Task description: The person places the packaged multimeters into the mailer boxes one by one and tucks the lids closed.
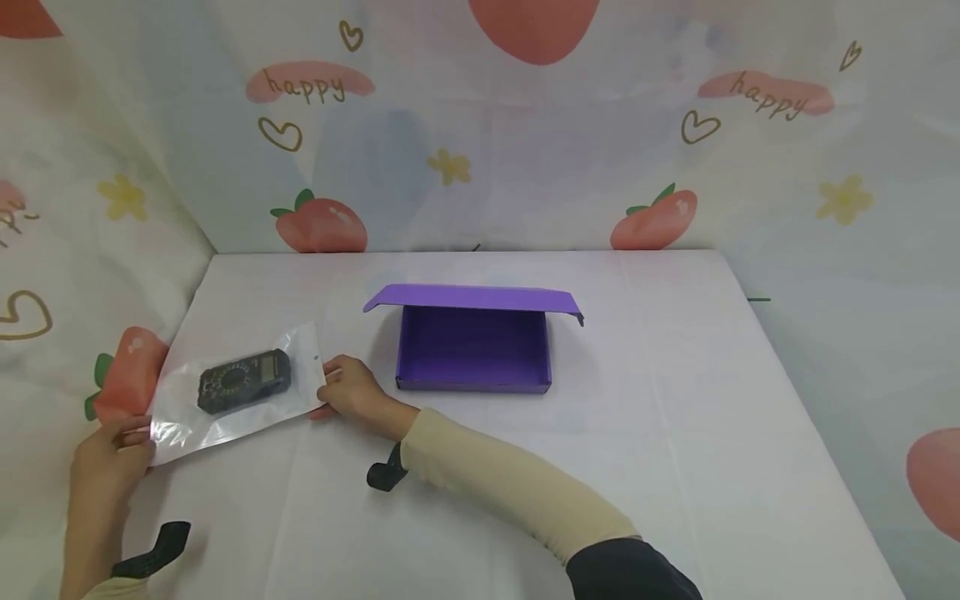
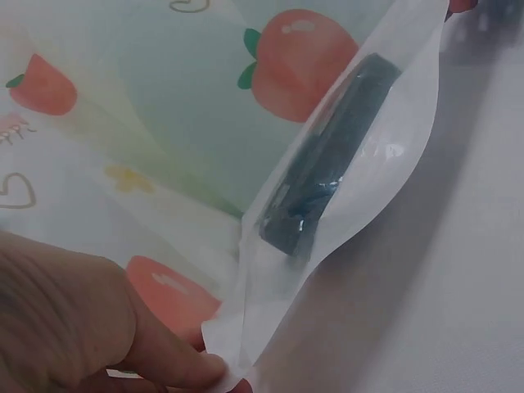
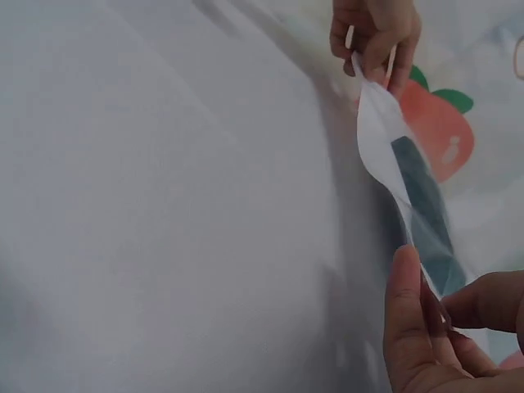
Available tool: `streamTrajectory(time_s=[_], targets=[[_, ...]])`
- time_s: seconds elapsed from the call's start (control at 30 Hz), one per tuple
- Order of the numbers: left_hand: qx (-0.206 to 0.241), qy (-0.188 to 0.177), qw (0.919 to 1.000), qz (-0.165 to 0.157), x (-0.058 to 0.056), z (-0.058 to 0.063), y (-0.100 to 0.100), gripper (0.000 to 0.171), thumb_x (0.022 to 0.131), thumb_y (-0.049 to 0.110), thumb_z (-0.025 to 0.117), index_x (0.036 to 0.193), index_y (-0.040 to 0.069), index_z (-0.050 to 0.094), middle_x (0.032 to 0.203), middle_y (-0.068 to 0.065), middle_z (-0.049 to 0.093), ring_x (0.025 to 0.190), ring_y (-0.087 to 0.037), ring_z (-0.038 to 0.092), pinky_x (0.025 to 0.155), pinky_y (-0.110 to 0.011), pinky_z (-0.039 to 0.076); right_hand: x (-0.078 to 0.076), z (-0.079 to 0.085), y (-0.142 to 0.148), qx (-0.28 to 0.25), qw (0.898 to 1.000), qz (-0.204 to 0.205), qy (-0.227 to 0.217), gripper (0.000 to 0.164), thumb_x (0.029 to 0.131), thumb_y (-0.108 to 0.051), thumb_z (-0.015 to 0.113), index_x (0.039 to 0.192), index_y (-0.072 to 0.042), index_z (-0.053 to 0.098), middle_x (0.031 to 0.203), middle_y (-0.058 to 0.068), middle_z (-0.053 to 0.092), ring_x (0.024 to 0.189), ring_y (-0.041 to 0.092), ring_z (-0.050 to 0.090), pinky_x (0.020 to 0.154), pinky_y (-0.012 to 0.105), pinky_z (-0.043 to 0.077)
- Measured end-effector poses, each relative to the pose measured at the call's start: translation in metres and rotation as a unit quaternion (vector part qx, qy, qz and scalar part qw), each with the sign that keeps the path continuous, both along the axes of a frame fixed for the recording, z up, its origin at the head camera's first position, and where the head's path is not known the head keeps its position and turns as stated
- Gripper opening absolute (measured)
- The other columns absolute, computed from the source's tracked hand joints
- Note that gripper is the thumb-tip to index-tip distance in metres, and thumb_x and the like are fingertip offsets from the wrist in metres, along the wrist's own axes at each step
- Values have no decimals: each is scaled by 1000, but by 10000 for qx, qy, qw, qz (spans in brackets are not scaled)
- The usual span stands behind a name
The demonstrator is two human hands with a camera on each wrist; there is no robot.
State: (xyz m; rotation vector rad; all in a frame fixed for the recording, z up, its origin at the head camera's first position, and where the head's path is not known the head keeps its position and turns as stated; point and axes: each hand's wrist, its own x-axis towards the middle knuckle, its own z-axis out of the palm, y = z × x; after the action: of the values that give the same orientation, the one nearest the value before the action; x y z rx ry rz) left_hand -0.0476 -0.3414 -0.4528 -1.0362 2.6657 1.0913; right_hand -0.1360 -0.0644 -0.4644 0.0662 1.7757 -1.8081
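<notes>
A dark multimeter [image 1: 244,381] with a round dial and a small display lies inside a clear-fronted, white-backed plastic bag [image 1: 306,367]. My left hand [image 1: 112,458] pinches the bag's left end between thumb and fingers. At the other end, my right hand [image 1: 358,393] pinches the edge near the corner. Between the two hands the bag is stretched out and tilted, with its shadow on the table below. Seen from the left wrist, the multimeter [image 2: 336,155] shows edge-on through the film. In the right wrist view both hands grip opposite ends of the bag [image 3: 381,135].
A purple box [image 1: 474,350] with its lid raised stands at the middle of the white table [image 1: 675,467], right of my right hand. Patterned cloth [image 1: 525,167] with fruit and hearts hangs behind and at the sides. A black strap piece [image 1: 386,475] sticks out from my right wrist.
</notes>
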Motion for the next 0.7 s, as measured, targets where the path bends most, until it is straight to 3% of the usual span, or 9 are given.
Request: streamTrajectory(time_s=[0.1,0.3,0.5,0.7], targets=[[131,51,9998,109,6,3,1,50,99,6,48,144,-14,47,133,-38,54,63,8,44,53,-15,48,2,6,3,-123,9999,84,-58,34,92,16,55,124,5,56,100,14,68,97,45,76,84,42,64],[306,-5,9989,342,12,11,8,54,102,0,50,153,-10,39,143,-36,49,76,-8,54,52,-13,47,4,18,11,-429,9990,127,-66,34,93,15,54,126,5,56,101,15,67,91,29,74,82,40,65],[410,-52,9986,323,20,21,17,54,104,3,51,156,-6,38,147,-33,48,66,7,47,54,-14,51,10,25,25,-461,9988,165,-63,39,92,17,52,130,6,55,102,14,66,90,23,72,79,38,66],[514,-23,9984,222,28,23,25,55,105,4,52,157,-3,38,150,-32,48,65,11,49,57,-15,53,24,32,44,-648,9977,121,-160,39,91,18,51,129,6,55,102,14,65,86,22,71,80,39,65]])
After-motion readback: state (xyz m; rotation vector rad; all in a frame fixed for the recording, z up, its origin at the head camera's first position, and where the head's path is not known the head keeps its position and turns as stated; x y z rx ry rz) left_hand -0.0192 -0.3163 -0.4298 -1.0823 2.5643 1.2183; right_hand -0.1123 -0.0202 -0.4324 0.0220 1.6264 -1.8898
